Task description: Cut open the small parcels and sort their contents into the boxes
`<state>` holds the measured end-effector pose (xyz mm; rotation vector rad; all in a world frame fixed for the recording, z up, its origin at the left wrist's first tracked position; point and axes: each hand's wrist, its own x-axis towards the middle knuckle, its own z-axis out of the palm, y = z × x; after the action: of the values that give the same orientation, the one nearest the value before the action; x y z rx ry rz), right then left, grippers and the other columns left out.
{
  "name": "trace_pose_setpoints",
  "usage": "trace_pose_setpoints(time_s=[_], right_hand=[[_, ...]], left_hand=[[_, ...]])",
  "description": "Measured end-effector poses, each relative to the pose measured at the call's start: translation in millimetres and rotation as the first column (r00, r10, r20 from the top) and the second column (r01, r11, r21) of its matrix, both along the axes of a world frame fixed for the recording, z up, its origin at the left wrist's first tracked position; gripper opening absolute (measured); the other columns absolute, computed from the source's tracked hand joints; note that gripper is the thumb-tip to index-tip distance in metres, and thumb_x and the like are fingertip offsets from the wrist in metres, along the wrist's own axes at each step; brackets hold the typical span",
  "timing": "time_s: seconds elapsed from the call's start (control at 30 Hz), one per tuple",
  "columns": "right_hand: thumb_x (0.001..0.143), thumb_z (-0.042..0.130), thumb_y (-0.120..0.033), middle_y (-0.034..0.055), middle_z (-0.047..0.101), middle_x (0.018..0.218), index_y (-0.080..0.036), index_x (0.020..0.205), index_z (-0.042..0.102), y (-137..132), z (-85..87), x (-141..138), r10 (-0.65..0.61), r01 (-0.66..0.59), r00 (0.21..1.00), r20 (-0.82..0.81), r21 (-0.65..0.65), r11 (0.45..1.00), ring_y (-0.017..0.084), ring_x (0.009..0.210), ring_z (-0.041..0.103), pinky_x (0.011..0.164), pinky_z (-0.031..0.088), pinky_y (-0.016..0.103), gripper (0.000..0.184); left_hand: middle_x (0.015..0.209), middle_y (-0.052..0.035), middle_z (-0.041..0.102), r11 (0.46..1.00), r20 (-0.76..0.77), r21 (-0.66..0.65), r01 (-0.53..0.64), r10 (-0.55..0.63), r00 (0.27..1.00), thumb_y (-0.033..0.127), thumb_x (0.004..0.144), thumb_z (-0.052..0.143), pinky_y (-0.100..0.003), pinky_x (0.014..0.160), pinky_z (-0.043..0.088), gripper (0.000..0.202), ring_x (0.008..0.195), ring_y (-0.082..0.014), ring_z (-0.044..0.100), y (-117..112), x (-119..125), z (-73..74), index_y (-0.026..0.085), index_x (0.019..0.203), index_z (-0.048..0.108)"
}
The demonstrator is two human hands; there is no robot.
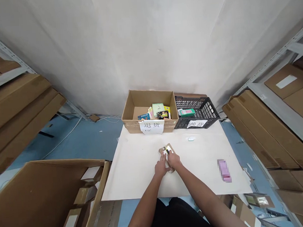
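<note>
A small brown cardboard package [170, 147] with a shiny strip of tape lies on the white table [134, 166] in front of me. My left hand [161, 166] presses on its near left side with fingers stretched out. My right hand [173, 159] is closed round a yellow-and-black box cutter [167, 151], which points at the package's far end. Its blade is too small to make out. Both hands cover much of the package.
Behind stand a cardboard box [131, 126] of small boxes and a black crate [208, 115] holding a green box [186, 112]. A small pale piece [191, 138] and a blurred pink item [224, 170] lie on the table. A large carton [36, 165] of parcels stands left; shelves flank both sides.
</note>
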<state>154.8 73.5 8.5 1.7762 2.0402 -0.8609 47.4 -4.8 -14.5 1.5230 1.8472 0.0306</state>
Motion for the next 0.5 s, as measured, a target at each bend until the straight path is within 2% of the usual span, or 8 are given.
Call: trace_pose_setpoints(time_s=[0.13, 0.23, 0.37, 0.5], right_hand=[[0.103, 0.048, -0.037, 0.0200, 0.073, 0.120, -0.014, 0.139, 0.049, 0.6, 8.4, -11.1, -0.029, 0.029, 0.998, 0.058, -0.001, 1.000, 0.030, 0.111, 0.072, 0.091, 0.051, 0.039, 0.043], [0.100, 0.054, -0.036, 0.0196, 0.073, 0.123, -0.015, 0.141, 0.049, 3.1, 14.8, -16.1, -0.031, 0.032, 0.994, 0.100, -0.012, 0.999, 0.031, 0.115, 0.071, 0.091, 0.052, 0.039, 0.047], [0.089, 0.069, -0.035, 0.0188, 0.072, 0.125, -0.016, 0.138, 0.052, 4.9, 17.2, -16.9, 0.005, -0.005, 0.990, 0.143, -0.001, 1.000, 0.031, 0.118, 0.070, 0.091, 0.053, 0.037, 0.055], [0.077, 0.081, -0.032, 0.0188, 0.074, 0.120, -0.017, 0.129, 0.057, 1.6, 15.2, -15.2, -0.009, 0.010, 0.989, 0.149, -0.004, 1.000, 0.032, 0.115, 0.071, 0.089, 0.054, 0.037, 0.059]], left_hand=[[0.176, -0.0008, -0.003, 1.000, 0.043, 0.002, -0.008, 0.008, 0.999, 0.049, 0.077, 0.077, -0.036, 0.087, 0.052, 0.116, 0.119, -0.0302, 0.063, -2.1, -3.9, -2.2, 0.040, 0.165, 0.001], [0.176, 0.0004, -0.003, 1.000, 0.056, 0.015, 0.003, -0.004, 0.998, 0.053, 0.078, 0.074, -0.036, 0.087, 0.052, 0.115, 0.119, -0.0301, 0.062, -3.2, -7.0, -1.5, 0.040, 0.165, 0.000], [0.176, 0.0021, -0.002, 1.000, 0.037, 0.024, 0.017, -0.018, 0.999, 0.056, 0.079, 0.072, -0.038, 0.090, 0.051, 0.112, 0.120, -0.0311, 0.061, -3.8, -10.5, -1.9, 0.042, 0.165, 0.002], [0.176, 0.0043, -0.002, 0.999, 0.022, 0.027, 0.029, -0.029, 0.999, 0.058, 0.078, 0.071, -0.039, 0.089, 0.051, 0.113, 0.120, -0.0312, 0.060, -2.9, -12.0, -2.4, 0.043, 0.165, 0.001]])
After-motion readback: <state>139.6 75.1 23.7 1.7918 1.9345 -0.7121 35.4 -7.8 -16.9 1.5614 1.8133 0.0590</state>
